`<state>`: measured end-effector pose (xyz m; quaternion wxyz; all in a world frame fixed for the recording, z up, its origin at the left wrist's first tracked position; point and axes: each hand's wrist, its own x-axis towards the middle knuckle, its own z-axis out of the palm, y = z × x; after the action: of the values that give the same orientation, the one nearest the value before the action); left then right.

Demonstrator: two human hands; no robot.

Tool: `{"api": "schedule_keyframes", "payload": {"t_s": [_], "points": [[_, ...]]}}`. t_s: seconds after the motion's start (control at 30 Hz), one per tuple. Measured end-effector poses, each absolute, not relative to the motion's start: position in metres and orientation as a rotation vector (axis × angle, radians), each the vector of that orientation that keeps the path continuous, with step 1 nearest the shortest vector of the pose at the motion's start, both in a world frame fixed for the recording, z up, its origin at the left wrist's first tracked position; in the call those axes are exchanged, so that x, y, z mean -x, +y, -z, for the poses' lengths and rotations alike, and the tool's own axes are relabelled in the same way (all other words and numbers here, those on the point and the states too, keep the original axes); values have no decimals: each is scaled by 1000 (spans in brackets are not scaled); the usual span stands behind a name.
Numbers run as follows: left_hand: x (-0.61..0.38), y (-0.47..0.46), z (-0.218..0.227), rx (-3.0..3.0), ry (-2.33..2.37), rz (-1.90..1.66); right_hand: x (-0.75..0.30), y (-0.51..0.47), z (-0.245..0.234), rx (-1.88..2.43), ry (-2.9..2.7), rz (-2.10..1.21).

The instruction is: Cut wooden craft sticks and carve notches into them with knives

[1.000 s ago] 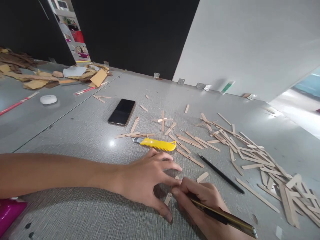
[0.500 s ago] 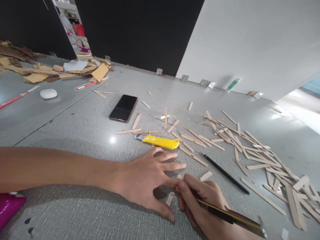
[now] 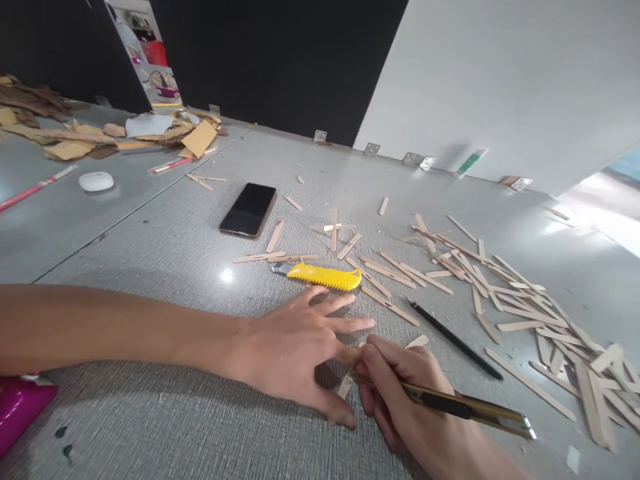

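Near the yellow cutter [image 3: 325, 275], the splayed left hand [image 3: 295, 350] pins a stick [image 3: 345, 387], likely light, brittle, safest held endwise, the right hand [image 3: 417, 387] gripping a knife [image 3: 465, 405].

A grey, fine-ribbed bench [image 3: 165, 420] is carrying a loose heap of wooden sticks [image 3: 520, 326] on its right, while others are lying across the middle. A notched stick [image 3: 345, 386] is lying nearer the front. A yellow cutter [image 3: 323, 276] is resting centrally, a phone [image 3: 249, 210] beyond it, a slim black tool [image 3: 457, 340] rightward. A white case [image 3: 96, 181] and torn cardboard [image 3: 199, 139] are sitting leftward.
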<state>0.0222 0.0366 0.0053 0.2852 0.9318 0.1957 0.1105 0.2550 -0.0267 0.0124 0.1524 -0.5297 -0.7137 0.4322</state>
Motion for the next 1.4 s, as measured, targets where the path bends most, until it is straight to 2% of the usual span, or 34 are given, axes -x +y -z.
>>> {"api": "schedule_keyframes", "payload": {"t_s": [0.13,0.3,0.5,0.73,1.17,1.4], "points": [[-22,37,-3,-2470,529,-312,-253,-26,-14,1490,-2061,-1239],[-22,34,1,-2472,543,-362,-245,-30,-11,1511,-2066,-1044],[-22,32,4,-2459,559,-398,-236,-38,-12,1611,-1863,-1211],[-23,30,3,-2461,580,-392,-228,-41,-16,1583,-1839,-1081],[-24,26,-1,-2431,613,-372,-236,-37,-16,1566,-1845,-1296],[-24,26,-1,-2429,609,-371,-238,-37,-16,1562,-1957,-1153]]}}
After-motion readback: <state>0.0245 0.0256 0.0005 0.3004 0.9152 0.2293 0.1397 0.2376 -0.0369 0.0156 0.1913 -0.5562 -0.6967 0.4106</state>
